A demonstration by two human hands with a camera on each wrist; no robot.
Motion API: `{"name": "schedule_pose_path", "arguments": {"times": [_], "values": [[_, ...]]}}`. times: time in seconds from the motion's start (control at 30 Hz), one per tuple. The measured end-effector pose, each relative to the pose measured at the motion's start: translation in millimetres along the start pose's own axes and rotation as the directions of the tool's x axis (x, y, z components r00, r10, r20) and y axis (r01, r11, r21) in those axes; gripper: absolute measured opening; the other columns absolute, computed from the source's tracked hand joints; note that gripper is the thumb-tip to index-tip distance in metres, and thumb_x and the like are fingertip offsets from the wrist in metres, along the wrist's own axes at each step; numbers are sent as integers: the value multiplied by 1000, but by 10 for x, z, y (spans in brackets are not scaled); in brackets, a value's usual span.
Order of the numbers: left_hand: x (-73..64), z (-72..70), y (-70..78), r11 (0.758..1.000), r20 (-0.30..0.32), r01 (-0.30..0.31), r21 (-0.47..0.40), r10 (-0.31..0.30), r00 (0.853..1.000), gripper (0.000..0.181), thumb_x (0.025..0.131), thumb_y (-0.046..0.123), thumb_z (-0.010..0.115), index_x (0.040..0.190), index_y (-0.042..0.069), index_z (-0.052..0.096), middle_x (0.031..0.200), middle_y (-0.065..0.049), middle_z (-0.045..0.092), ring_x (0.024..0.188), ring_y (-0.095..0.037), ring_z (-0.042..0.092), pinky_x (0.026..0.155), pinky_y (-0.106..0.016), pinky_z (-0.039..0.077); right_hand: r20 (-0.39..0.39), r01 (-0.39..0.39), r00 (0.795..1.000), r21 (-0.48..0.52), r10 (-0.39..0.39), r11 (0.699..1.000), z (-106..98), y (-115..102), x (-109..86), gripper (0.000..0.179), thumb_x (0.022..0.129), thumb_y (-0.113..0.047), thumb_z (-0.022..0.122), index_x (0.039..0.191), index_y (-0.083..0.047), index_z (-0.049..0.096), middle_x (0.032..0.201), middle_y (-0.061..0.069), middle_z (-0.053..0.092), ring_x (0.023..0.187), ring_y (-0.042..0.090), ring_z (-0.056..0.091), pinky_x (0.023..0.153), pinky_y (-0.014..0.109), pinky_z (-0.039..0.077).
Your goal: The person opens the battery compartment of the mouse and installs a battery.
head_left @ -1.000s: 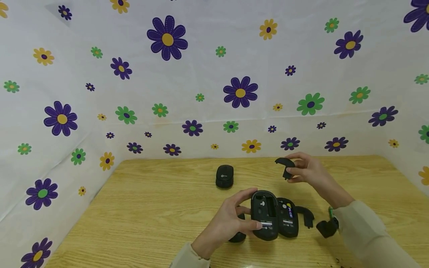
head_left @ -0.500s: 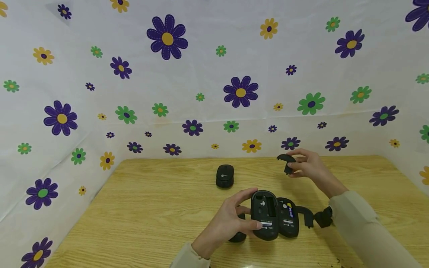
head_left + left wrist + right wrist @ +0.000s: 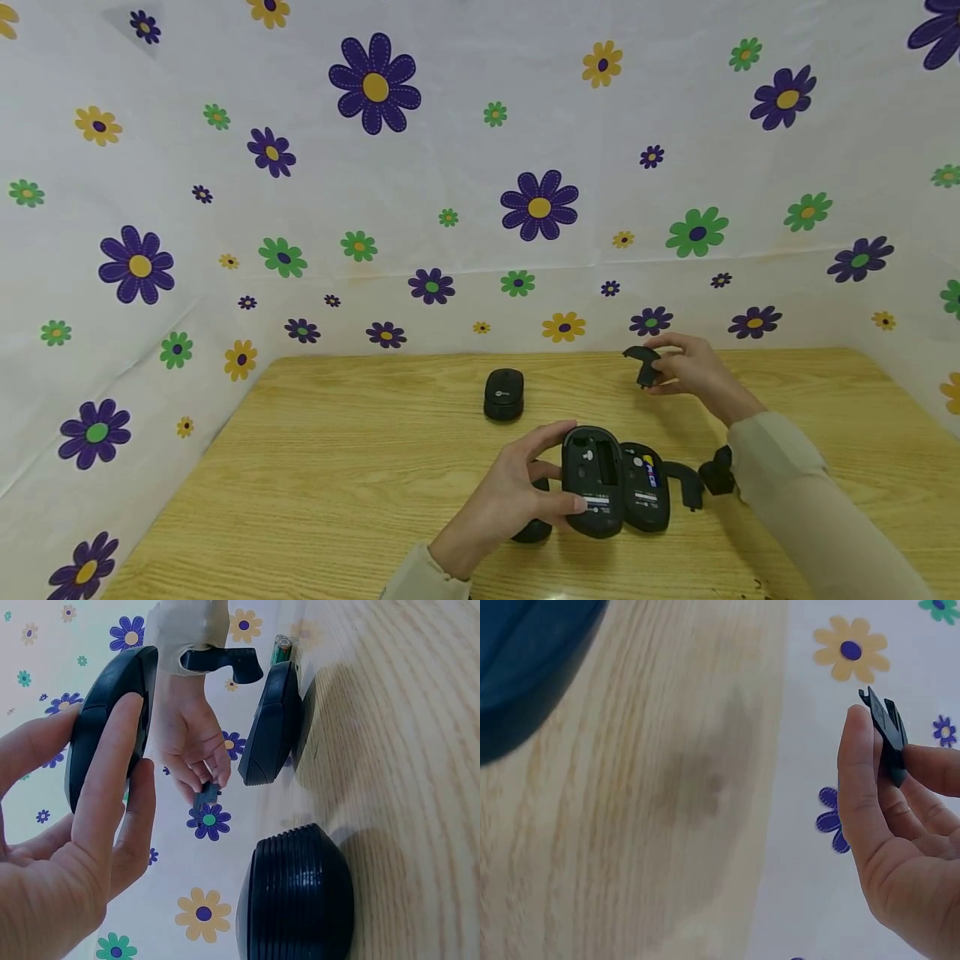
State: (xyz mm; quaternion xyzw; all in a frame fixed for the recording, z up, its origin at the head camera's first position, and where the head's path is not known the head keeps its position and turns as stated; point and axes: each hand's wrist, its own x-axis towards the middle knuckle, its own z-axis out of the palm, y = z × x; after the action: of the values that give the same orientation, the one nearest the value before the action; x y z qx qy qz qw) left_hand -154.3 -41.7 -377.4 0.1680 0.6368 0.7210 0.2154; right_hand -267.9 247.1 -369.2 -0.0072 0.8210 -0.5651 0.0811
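My left hand (image 3: 517, 483) grips a black computer mouse (image 3: 583, 492) with its underside toward my head and its long battery slot bare. In the left wrist view this mouse (image 3: 101, 724) appears edge-on between thumb and fingers. Farther back on the right, my right hand (image 3: 697, 371) pinches a curved black battery cover (image 3: 647, 367) between thumb and fingers, raised over the table. The right wrist view shows that cover (image 3: 889, 739) from its thin side. Right beside the held mouse is a second upturned mouse (image 3: 645, 500), with a blue and yellow battery (image 3: 650, 471) in its slot.
Another battery cover (image 3: 688, 485) lies right of the upturned mouse. A black piece (image 3: 718, 472) is partly hidden by my right sleeve. One mouse (image 3: 532, 532) sits under my left hand, another mouse (image 3: 503, 395) toward the back. A flower-printed cloth (image 3: 450, 167) rises behind the table.
My right hand, with the battery cover, has shifted slightly up and right and tilted the cover. Its sleeve now hides more of the black piece. My left hand has stayed put.
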Motion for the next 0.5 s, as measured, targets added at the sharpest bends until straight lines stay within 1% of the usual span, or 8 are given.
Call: {"name": "schedule_pose_path", "arguments": {"times": [0.17, 0.27, 0.5], "values": [[-1, 8, 12, 1000, 0, 11, 4, -11, 1000, 80, 77, -18, 71, 149, 11, 51, 151, -7, 48, 102, -24, 69, 63, -40, 64, -18, -50, 999, 1, 50, 999, -34, 48, 53, 44, 102, 6, 43, 144, 16, 35, 132, 43, 43, 80, 17, 66, 76, 33, 63], [-5, 14, 16, 1000, 0, 10, 1, -10, 1000, 81, 77, -19, 70, 149, 11, 51, 150, -7, 48, 102, -24, 69, 62, -39, 64, -26, -74, 997, -16, 74, 997, -54, 91, 92, 44, 101, 7, 44, 144, 16, 35, 128, 43, 45, 77, 18, 68, 75, 32, 63], [-10, 9, 6, 1000, 4, 8, 3, -8, 1000, 80, 77, -18, 70, 149, 11, 51, 150, -8, 48, 102, -24, 69, 62, -36, 63, -31, -131, 991, -78, 128, 988, -67, 194, 175, 44, 100, 8, 48, 141, 17, 38, 115, 35, 52, 73, 19, 65, 73, 33, 63]]}}
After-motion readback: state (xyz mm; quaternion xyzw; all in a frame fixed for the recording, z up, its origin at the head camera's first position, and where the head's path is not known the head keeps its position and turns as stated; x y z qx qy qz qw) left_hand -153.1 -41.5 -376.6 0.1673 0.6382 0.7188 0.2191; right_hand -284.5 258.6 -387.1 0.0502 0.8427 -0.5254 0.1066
